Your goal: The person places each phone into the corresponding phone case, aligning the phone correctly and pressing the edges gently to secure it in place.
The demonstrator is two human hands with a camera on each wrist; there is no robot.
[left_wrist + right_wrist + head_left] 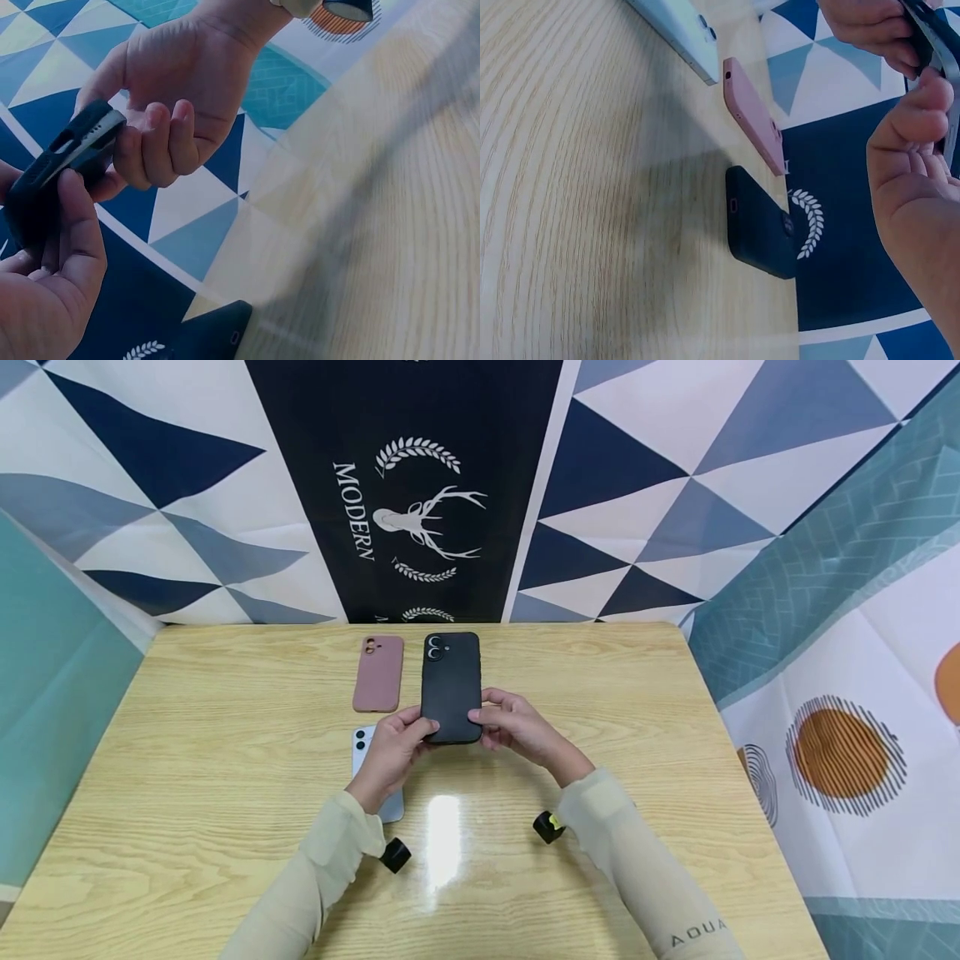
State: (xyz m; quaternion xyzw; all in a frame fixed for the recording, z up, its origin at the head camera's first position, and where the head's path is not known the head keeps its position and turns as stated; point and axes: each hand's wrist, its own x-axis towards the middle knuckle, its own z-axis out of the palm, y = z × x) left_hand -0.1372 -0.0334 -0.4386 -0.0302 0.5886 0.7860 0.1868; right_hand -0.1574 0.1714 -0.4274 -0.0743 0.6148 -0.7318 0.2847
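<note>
What is pinched by the curled left hand point(390, 750) and right hand point(521, 727): black phone case point(452, 681), frame centre.
Pink case point(378, 675): laid centre-left.
Pale phone point(392, 808): partly hidden by left hand.

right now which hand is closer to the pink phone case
Left. In the head view, the left hand is just below the pink phone case; the right hand is farther right, beyond the held black case.
</note>
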